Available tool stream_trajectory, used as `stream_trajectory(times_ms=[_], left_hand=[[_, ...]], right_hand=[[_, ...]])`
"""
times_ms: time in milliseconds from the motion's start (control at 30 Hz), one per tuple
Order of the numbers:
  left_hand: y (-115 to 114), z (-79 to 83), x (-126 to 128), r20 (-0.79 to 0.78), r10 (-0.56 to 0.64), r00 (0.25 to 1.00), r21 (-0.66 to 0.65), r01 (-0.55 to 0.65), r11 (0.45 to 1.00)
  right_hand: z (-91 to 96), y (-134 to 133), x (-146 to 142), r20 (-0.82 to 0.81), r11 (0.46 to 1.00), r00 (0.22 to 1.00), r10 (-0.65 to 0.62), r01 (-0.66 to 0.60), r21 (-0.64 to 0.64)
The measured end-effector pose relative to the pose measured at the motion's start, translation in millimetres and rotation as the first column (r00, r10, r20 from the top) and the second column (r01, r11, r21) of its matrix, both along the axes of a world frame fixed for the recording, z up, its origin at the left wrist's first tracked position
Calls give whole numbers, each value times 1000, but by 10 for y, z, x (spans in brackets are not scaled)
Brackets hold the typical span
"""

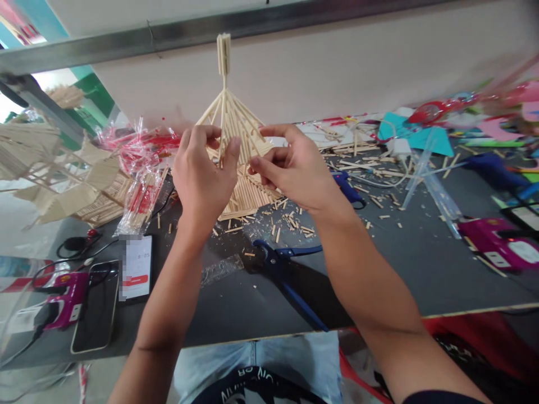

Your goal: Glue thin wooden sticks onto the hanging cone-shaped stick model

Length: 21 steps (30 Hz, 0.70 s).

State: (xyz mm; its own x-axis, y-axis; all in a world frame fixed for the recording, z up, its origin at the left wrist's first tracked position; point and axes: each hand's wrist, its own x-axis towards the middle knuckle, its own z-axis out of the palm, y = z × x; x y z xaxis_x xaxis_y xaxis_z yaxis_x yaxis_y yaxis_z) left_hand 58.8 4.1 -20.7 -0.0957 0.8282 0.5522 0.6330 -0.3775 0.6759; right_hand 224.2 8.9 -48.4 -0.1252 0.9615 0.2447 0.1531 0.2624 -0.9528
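Note:
A model tower of thin wooden sticks (233, 123) stands upright on the table, with a sloped roof and a bundled spire on top. My left hand (204, 171) is closed on the left side of the roof, its thumb across the front sticks. At the right slope is my right hand (297, 168), its index finger touching the roof edge. The thumb and fingers of that hand are pinched together beside the sticks; whatever is between them is hidden. Below the roof shows a wider slatted stick base (248, 193), partly covered by the hands.
Blue-handled cutters (290, 286) lie in front, among cut stick pieces (290, 221). A blue glue gun (347, 188) is right of the model. Two phones (96, 306), a magenta power strip (71, 300) and another stick model (71, 179) are left. A metal bar (295, 28) crosses behind.

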Motion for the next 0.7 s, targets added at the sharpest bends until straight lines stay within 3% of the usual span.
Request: stream_trajectory(times_ms=[700], left_hand=[[-11, -15, 40, -102, 75, 992, 62, -69, 996]], right_hand=[[-43, 33, 14, -10, 1000, 1000, 20, -20, 16]])
